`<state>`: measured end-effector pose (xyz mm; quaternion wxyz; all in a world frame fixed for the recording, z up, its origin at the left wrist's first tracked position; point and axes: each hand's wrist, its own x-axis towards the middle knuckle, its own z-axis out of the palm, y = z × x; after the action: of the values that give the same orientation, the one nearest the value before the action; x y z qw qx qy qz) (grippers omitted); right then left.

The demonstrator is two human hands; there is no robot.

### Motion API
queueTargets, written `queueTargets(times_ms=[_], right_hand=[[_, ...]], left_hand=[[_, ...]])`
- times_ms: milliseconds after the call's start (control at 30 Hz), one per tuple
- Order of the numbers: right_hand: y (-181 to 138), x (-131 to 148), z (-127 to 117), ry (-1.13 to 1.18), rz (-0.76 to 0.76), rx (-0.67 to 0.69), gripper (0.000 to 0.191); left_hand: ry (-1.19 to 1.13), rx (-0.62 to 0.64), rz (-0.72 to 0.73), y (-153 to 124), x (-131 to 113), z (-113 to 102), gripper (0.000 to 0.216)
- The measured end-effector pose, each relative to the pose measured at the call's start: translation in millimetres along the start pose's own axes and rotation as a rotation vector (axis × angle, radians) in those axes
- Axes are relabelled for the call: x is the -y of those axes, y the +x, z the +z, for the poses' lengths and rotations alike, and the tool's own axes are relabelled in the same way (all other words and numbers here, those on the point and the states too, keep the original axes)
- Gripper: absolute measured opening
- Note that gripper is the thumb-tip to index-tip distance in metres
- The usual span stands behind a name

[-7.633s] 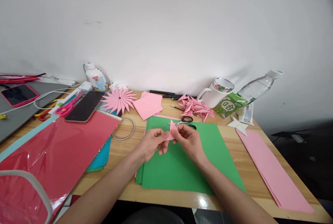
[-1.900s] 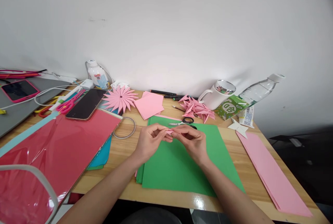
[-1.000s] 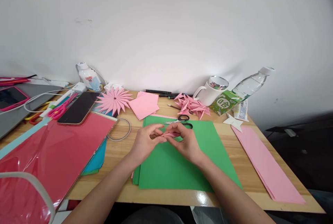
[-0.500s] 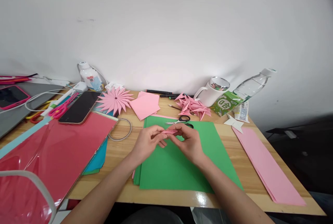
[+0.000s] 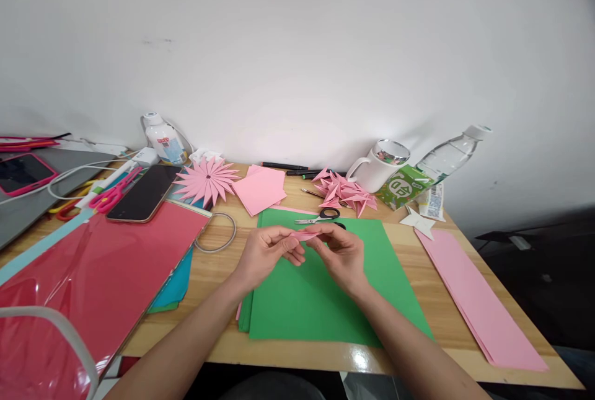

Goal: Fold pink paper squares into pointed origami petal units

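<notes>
A small folded piece of pink paper (image 5: 304, 235) is pinched between my two hands, above a stack of green paper (image 5: 334, 301). My left hand (image 5: 267, 254) is closed on its left end, thumb on the near side. At the right end, my right hand (image 5: 341, 254) grips it between thumb and fingers. Just beyond my hands lie black-handled scissors (image 5: 320, 217), one handle loop partly hidden by my right hand. Behind are square pink sheets (image 5: 260, 189), a pile of folded pink paper pieces (image 5: 341, 189) and a pointed pink paper rosette (image 5: 207, 180).
Left are a red plastic-covered folder (image 5: 106, 276), a phone (image 5: 144, 194), pink scissors (image 5: 116, 189) and a wire ring (image 5: 216, 232). A white mug (image 5: 379, 167), green box (image 5: 404, 188) and water bottle (image 5: 450, 155) stand back right. Pink paper strips (image 5: 483, 301) lie along the right edge.
My right hand has shifted slightly to the right, its fingers now further along the folded paper. The left hand stays nearly in place, still pinching the paper.
</notes>
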<state>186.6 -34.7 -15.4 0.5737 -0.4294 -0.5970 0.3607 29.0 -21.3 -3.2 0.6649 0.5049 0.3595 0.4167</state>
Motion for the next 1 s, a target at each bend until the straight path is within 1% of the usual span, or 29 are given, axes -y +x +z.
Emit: queueTargets(times_ms=[167, 333, 433, 567, 700, 900, 1000], right_hand=[[0.3, 5.5, 0.3, 0.088, 0.097, -0.033, 0.014], [0.4, 6.9, -1.7, 0.094, 0.08, 0.0, 0.02], [-0.4, 3.3, 0.5, 0.101, 0.066, 0.011, 0.03], [-0.3, -0.2, 2.6, 0.09, 0.116, -0.06, 0.02], [0.6, 0.9, 3.0, 0.116, 0.186, -0.123, 0.02], [1.2, 3.2, 6.6, 0.137, 0.225, -0.143, 0.021], [2.3, 3.1, 6.6, 0.162, 0.247, -0.112, 0.021]], left_hand=[[0.025, -0.045, 0.02, -1.1, -2.4, 2.2, 0.029], [0.023, -0.061, 0.032, -2.6, -3.5, 3.8, 0.029], [0.058, -0.062, 0.044, -3.7, -4.6, 4.8, 0.03], [0.117, -0.078, 0.084, -5.0, -4.0, 6.2, 0.029], [0.148, -0.1, 0.087, -5.9, -3.2, 8.7, 0.029], [0.109, -0.143, 0.039, -5.9, -2.7, 12.1, 0.031], [0.103, -0.134, 0.035, -5.9, -3.1, 12.1, 0.029]])
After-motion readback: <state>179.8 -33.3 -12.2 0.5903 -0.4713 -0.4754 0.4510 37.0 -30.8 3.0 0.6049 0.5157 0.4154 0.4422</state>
